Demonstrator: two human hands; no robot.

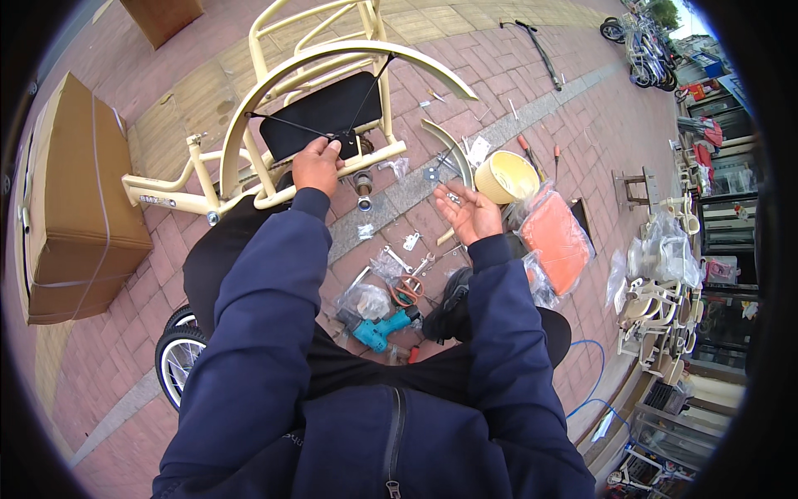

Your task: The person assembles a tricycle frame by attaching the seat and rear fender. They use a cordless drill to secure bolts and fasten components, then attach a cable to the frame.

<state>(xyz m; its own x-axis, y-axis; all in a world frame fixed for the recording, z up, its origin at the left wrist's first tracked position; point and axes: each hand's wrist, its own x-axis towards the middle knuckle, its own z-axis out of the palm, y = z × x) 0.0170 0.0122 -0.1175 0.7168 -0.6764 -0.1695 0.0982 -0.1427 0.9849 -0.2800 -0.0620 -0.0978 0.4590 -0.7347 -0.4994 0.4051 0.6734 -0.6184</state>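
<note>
A cream tricycle-like frame lies across my lap and the ground ahead, with a curved cream mudguard over it. Thin black mudguard stays run down to a dark bracket beside a black panel. At that bracket my left hand is closed, thumb and fingers pinching the stay end; any small part under the fingertips is hidden. My right hand is turned palm up, fingers slightly curled, holding small metal fasteners. Close to its fingertips stands a shorter curved mudguard.
A yellow tub and a wrapped orange pad sit right of my right hand. Wrenches, plastic bags and a teal power drill lie between my legs. A large cardboard box stands left; cream parts are piled right.
</note>
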